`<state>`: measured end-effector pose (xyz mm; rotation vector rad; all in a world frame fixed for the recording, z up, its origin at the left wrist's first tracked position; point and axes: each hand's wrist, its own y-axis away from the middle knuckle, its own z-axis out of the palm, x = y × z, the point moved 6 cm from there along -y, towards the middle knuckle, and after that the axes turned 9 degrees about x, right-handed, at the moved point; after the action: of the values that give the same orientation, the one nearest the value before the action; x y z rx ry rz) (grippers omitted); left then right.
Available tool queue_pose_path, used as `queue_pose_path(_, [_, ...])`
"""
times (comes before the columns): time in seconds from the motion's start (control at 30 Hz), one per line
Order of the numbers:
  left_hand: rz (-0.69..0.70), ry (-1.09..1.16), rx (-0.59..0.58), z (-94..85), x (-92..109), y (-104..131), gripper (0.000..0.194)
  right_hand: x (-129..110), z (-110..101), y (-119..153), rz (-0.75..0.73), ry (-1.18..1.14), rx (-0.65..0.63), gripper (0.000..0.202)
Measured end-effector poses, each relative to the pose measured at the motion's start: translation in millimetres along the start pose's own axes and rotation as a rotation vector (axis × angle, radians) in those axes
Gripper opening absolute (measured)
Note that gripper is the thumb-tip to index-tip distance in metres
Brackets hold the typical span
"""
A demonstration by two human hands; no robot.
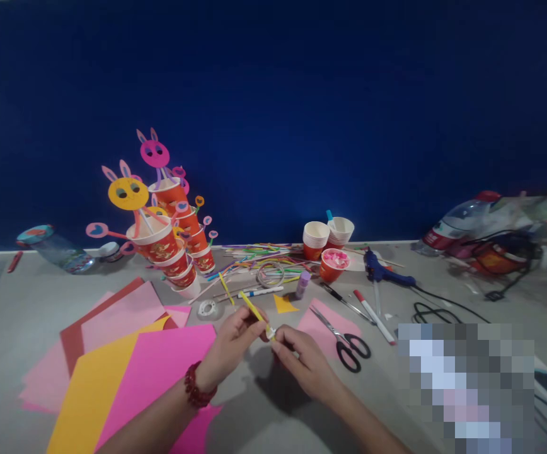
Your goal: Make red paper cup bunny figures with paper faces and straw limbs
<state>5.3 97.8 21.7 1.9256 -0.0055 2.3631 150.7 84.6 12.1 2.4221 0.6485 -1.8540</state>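
Over the middle of the table, my left hand (233,340) is closed on a thin yellow strip (251,307), whose upper end slants up and to the left. A small white piece (272,333) shows at the strip's lower end, between both hands. There my right hand (307,364) pinches with thumb and forefinger; what exactly it grips is mostly covered by the fingers. Black-handled scissors (344,340) lie open to the right of my right hand, partly on a pink sheet (314,325). A yellow paper scrap (285,304) and a purple glue stick (303,285) are just beyond the hands.
Coloured paper sheets (155,372) lie at left. Behind them stand stacked red cups with paper rabbit faces (128,193). Colourful sticks (254,255), white cups (316,233), a cup of pink pieces (334,261), a blue glue gun (387,272) and a bottle (457,224) line the back.
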Motion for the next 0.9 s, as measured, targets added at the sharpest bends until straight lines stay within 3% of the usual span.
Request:
queue_pose_path(0.07, [-0.051, -0.026, -0.002, -0.9, -2, 0, 0.027, -3, -1, -1, -0.009, -0.009, -0.033, 0.037])
queue_pose_path(0.23, [-0.288, 0.224, 0.070, 3.4, -24, 6, 0.036, 0, 0, -2, -0.032, -0.062, -0.141, 0.037])
queue_pose_path(0.4, [-0.132, 0.067, 0.133, 1.0, -26, 6, 0.032, 4, -2, -3, -0.105, 0.119, -0.074, 0.028])
queue_pose_path(0.53, [-0.059, -0.130, 0.103, -1.0, -25, 6, 0.029, 2, -2, -3, -0.104, 0.202, -0.058, 0.016])
queue_pose_path(0.63, [-0.043, -0.167, 0.077, -0.4, -26, 6, 0.030, -1, 1, -2, -0.145, 0.257, -0.093, 0.018])
queue_pose_path(0.9, [-0.073, -0.069, -0.017, 11.0, -29, 10, 0.037, -2, 1, 0, -0.093, -0.049, -0.144, 0.046])
